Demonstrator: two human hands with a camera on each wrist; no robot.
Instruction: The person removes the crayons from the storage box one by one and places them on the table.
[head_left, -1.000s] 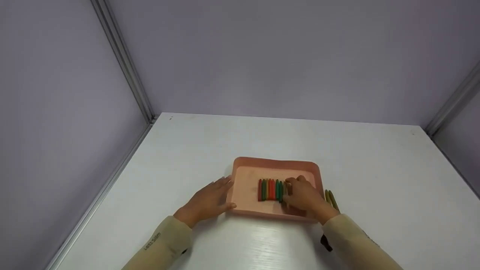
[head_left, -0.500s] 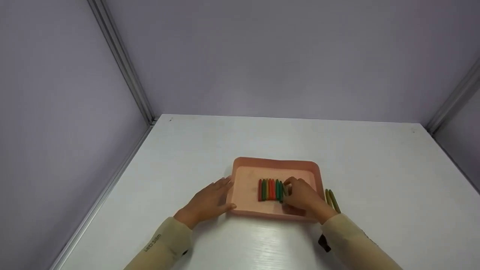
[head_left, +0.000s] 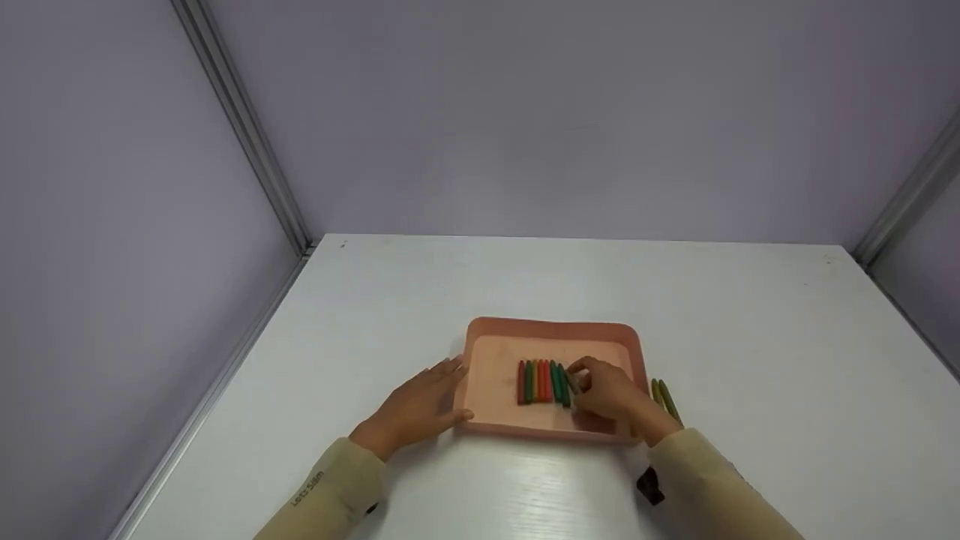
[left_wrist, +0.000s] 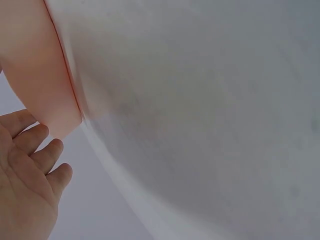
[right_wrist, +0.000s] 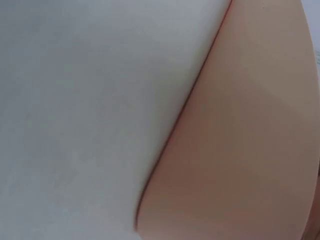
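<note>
Two beige-sleeved forearms reach in from the near edge of the white laminate desk [head_left: 750, 337], and the work at this moment is lining a crayon up against a row; doing it well seems to call for a light, low pinch, keeping the stick parallel to its neighbours and nudging it sideways until it touches them, while the other hand keeps the tray from sliding. The right hand [head_left: 611, 394] lies inside the shallow pink plastic tray [head_left: 551, 328], knuckles up, its fingers curled together around a dark green crayon [head_left: 571, 384] at the right end of the row of red, green, orange and yellow wax crayons [head_left: 541, 381] that lies side by side on the tray floor; how firmly the fingertips pinch it cannot be told from the head view, and the right wrist view shows only the tray's outer wall against the desk. The left hand [head_left: 418, 405] rests flat on the desk, fingers straight and slightly spread, their tips touching the tray's left rim, thumb at its near corner. Just beyond the tray's right wall two olive-green loose crayons [head_left: 664, 397] lie on the desk, near the right wrist.
</note>
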